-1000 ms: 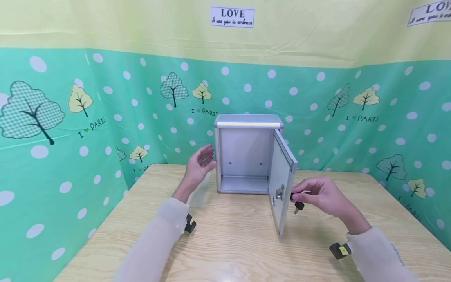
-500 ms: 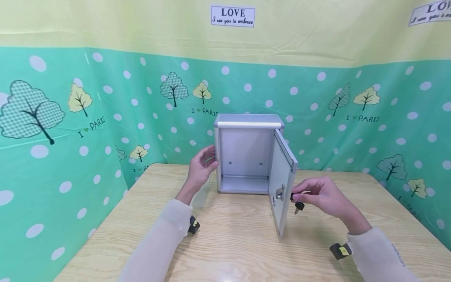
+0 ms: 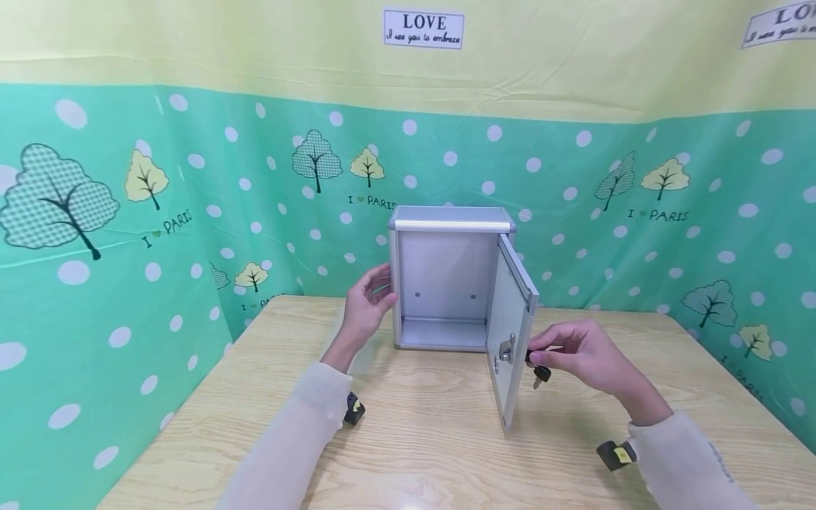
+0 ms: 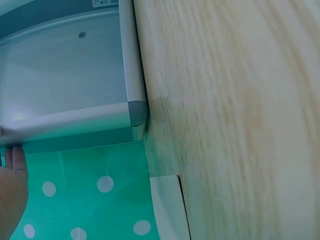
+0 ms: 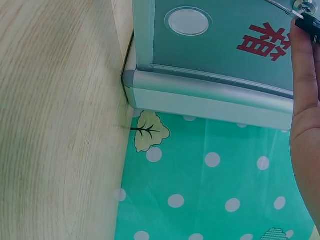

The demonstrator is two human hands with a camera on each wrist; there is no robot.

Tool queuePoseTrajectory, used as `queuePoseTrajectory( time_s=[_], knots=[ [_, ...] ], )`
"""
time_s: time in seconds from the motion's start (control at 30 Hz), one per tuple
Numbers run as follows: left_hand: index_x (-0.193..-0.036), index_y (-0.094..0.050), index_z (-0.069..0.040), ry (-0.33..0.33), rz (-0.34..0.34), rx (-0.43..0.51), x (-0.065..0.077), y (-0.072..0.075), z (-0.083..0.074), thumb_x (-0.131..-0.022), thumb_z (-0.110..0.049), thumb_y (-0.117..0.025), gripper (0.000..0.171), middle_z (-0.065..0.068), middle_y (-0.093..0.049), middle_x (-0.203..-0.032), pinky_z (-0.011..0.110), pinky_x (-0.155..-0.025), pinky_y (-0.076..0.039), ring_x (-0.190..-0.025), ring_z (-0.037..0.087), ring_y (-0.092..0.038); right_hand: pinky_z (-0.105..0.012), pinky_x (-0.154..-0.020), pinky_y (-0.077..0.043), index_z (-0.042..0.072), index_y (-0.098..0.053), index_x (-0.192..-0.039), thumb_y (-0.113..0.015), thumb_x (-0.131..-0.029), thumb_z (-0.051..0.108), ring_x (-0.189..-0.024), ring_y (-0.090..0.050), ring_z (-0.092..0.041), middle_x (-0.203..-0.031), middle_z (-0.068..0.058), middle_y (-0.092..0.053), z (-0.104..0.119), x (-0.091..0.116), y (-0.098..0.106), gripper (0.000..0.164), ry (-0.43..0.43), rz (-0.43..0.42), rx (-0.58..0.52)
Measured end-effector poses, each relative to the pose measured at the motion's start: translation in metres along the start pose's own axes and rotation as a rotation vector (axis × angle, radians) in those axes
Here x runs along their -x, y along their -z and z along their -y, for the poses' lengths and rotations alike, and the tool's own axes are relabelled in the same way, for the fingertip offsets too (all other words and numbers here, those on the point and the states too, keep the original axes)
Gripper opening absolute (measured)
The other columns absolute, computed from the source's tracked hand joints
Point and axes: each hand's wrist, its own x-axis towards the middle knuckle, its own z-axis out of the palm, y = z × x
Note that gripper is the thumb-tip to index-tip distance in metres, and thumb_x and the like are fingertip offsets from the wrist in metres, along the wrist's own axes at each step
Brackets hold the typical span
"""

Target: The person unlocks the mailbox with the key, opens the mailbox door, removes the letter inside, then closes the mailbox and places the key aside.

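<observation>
A silver-grey metal box point(image 3: 452, 219) stands upright on the table, its door point(image 3: 515, 333) swung out to the right. My left hand point(image 3: 365, 308) rests against the box's left side, fingers loosely bent and thumb near the front edge. The left wrist view catches part of that hand point(image 4: 12, 192) beside the box frame point(image 4: 75, 118). At the door's outer face, my right hand point(image 3: 583, 358) pinches a black-headed key between thumb and fingers. A second key point(image 3: 542, 373) dangles below it. In the right wrist view the key's black head point(image 5: 311, 25) sits near the lock point(image 5: 306, 7).
Behind the box hangs a green and yellow curtain point(image 3: 446, 159) printed with trees and dots. The wooden table point(image 3: 421, 432) bears a flat whitish sheet point(image 3: 361, 360) by the left wrist. A white round disc point(image 5: 188, 22) and red lettering point(image 5: 265, 42) mark the door.
My left hand has moved a little to the right, from beside the box to its left side. The right hand, door and keys stay in place.
</observation>
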Motion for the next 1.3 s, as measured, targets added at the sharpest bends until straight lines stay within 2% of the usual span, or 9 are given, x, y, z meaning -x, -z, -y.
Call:
queuePoseTrajectory(
  time_s=[0.33,0.7,0.87,1.2,1.3],
  knots=[
    [-0.145,-0.049,0.001,-0.002,0.006,0.003,-0.001,0.000,0.001,-0.089,0.016,-0.066,0.060,0.022,-0.055,-0.140,0.038,-0.110,-0.049,-0.130,0.038,-0.055,-0.037,-0.073,-0.065,0.000,-0.075,-0.105,-0.073,-0.090,-0.005,-0.086,-0.076,-0.021,-0.102,-0.006,-0.077,0.001,-0.001,-0.001,0.016,-0.004,0.003,-0.008],
    [-0.145,-0.050,-0.002,0.005,-0.001,-0.037,0.001,0.002,0.000,-0.090,0.014,-0.066,0.060,0.017,-0.057,-0.139,0.031,-0.108,-0.050,-0.130,0.032,-0.056,-0.036,-0.076,-0.065,0.001,-0.076,-0.105,-0.077,-0.089,0.001,-0.083,-0.076,-0.023,-0.102,-0.009,-0.077,0.003,-0.009,-0.011,0.016,-0.068,-0.004,0.006],
    [-0.146,-0.050,-0.002,0.011,0.001,-0.033,0.001,0.001,0.000,-0.090,0.015,-0.066,0.061,0.017,-0.056,-0.139,0.030,-0.107,-0.051,-0.130,0.031,-0.057,-0.040,-0.074,-0.065,0.000,-0.076,-0.104,-0.078,-0.089,0.002,-0.082,-0.076,-0.024,-0.101,-0.011,-0.077,0.003,-0.014,-0.018,0.016,-0.074,0.010,-0.017],
    [-0.145,-0.050,-0.002,0.017,0.000,-0.032,-0.001,0.000,0.000,-0.091,0.015,-0.066,0.059,0.017,-0.056,-0.140,0.033,-0.109,-0.050,-0.131,0.032,-0.056,-0.026,-0.064,-0.061,0.002,-0.078,-0.102,-0.079,-0.088,0.003,-0.079,-0.074,-0.019,-0.099,-0.012,-0.076,0.007,-0.027,-0.030,0.014,-0.045,0.032,0.006],
    [-0.146,-0.050,-0.002,0.022,-0.001,-0.033,-0.001,-0.001,0.000,-0.090,0.015,-0.066,0.060,0.017,-0.056,-0.140,0.033,-0.108,-0.050,-0.131,0.032,-0.056,-0.025,-0.065,-0.061,0.003,-0.078,-0.103,-0.079,-0.088,0.005,-0.079,-0.073,-0.018,-0.099,-0.012,-0.077,0.008,-0.032,-0.034,0.015,-0.055,0.044,0.005]
  ],
)
